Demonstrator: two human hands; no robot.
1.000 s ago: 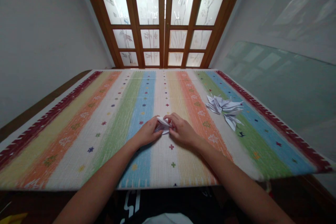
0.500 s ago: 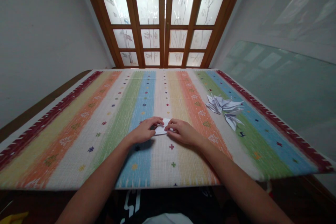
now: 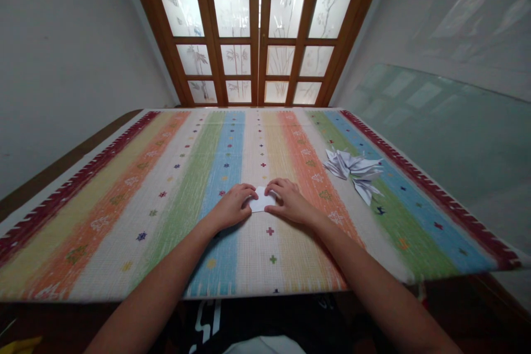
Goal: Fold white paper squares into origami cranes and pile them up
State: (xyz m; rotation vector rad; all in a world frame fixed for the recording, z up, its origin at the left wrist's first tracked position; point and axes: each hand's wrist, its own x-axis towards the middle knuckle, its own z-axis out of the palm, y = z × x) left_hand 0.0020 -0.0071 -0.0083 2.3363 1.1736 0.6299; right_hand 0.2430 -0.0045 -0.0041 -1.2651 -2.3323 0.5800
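Note:
A small piece of folded white paper (image 3: 261,202) is held between my two hands, over the middle of the striped tablecloth (image 3: 178,199). My left hand (image 3: 234,206) grips its left edge between thumb and fingers. On the other side, my right hand (image 3: 290,202) pinches the right edge, with curled fingers above and the thumb below. The paper's centre and straight near edge show between the hands; its side corners are hidden by my fingers.
To the right lies a cluster of folded white paper pieces (image 3: 352,170) with pointed tips. A pane of glass (image 3: 448,160) is beyond the table's right edge. Wooden doors with frosted panes (image 3: 259,44) stand behind the far edge.
The paper now lies flatter and straighter between my hands, with more of its face showing. My left hand has shifted slightly right and my right fingers have changed their hold.

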